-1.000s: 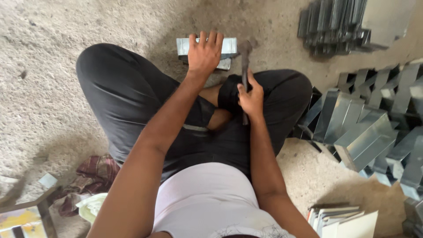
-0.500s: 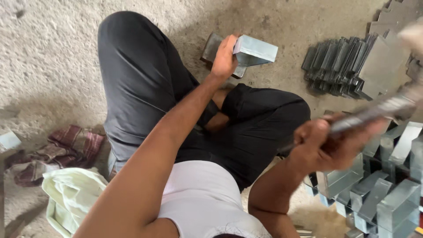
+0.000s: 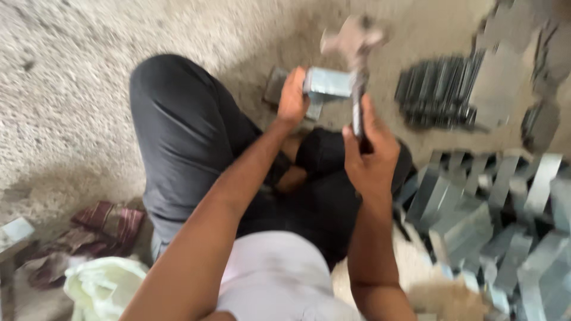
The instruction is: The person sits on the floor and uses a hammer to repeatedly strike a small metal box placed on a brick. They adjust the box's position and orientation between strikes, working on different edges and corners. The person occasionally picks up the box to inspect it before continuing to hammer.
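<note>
Folded grey sheet-metal piece, box-like and dull silver, raised just above a flat block on the concrete floor, ahead of the crossed legs in dark trousers. Left hand clamped on the near left end of that piece, fingers wrapped tight around its edge. Right hand closed in a fist around the dark handle of a hammer, head up and blurred by motion above the metal piece, handle running down just beside the piece's right end. Whether hammer and piece touch: cannot tell through the blur. Further out toward the far right of the floor, a dark stack of flat metal strips lying side by side. At the near right, a heap of folded grey metal channels, same dull silver, leaning on one another. At the near left, a crumpled maroon striped cloth and, just beside it, a pale yellowish-white bundle. No readable labels or signs anywhere.
</note>
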